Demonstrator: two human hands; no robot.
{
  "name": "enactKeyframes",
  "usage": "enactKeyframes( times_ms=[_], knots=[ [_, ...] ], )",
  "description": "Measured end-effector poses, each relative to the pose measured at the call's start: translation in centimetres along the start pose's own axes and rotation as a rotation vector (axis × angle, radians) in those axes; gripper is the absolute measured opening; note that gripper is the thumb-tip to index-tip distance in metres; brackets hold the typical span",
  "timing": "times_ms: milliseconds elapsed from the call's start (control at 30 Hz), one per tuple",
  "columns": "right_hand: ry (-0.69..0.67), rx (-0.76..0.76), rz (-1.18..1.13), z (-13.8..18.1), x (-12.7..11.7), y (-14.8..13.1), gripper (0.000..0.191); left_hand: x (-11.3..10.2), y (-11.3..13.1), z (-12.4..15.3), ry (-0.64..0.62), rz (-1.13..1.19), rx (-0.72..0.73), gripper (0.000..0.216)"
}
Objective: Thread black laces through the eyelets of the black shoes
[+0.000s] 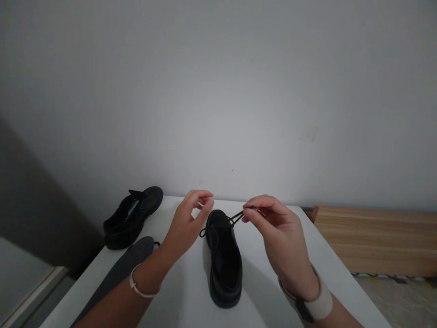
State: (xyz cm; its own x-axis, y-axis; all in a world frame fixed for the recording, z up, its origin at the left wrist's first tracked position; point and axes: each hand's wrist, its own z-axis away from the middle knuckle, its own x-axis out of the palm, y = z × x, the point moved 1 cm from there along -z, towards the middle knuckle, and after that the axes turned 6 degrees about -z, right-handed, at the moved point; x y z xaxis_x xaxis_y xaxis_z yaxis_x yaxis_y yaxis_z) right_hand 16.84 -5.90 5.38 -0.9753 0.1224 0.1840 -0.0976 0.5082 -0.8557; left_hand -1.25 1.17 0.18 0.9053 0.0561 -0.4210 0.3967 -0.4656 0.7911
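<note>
A black shoe point(225, 266) stands on the white tabletop with its toe toward the wall and its opening facing me. My right hand point(282, 237) pinches a dark shoelace point(237, 216) between thumb and fingers, pulled out to the right of the shoe's front. A small lace loop point(202, 233) sticks out on the shoe's left side. Just left of the toe, my left hand point(191, 216) hovers with thumb and fingers apart, and nothing shows between them.
Another black shoe point(128, 223) sits at the table's far left corner, its tongue raised. A grey insole-shaped piece point(126, 262) lies along the left edge, partly under my left forearm. The wall point(232, 114) rises behind the white table point(184, 291); a wooden board point(372, 241) is at right.
</note>
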Motion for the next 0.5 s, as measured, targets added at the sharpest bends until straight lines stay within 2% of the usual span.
enactKeyframes(
  times_ms=[33, 67, 133, 200, 267, 333, 500],
  knots=[
    [0.009, -0.043, 0.021, -0.1, -0.1, -0.4, 0.006, 0.6, -2.3, 0.0, -0.069, -0.021, -0.186, 0.033],
    [0.008, -0.084, 0.040, -0.1, -0.1, -0.8, 0.007, 1.2, -4.5, 0.0, -0.118, -0.030, -0.275, 0.038],
    [-0.013, -0.141, 0.066, 0.1, -0.1, -1.5, 0.008, 2.4, -8.2, 0.4, -0.214, -0.028, -0.393, 0.048],
    [-0.055, -0.159, 0.080, 0.3, 0.2, -1.7, 0.010, 3.5, -10.5, 1.0, -0.339, 0.017, -0.491, 0.057],
    [-0.103, -0.164, 0.087, 0.7, 0.4, -1.7, 0.012, 4.3, -11.3, 1.4, -0.419, 0.082, -0.535, 0.061],
    [-0.141, -0.165, 0.094, 0.9, 0.6, -1.4, 0.013, 4.6, -11.2, 1.2, -0.433, 0.143, -0.525, 0.058],
    [-0.194, -0.159, 0.146, 0.9, 0.6, -1.0, 0.009, 4.3, -9.5, -0.6, -0.280, 0.227, -0.336, 0.039]
  ],
)
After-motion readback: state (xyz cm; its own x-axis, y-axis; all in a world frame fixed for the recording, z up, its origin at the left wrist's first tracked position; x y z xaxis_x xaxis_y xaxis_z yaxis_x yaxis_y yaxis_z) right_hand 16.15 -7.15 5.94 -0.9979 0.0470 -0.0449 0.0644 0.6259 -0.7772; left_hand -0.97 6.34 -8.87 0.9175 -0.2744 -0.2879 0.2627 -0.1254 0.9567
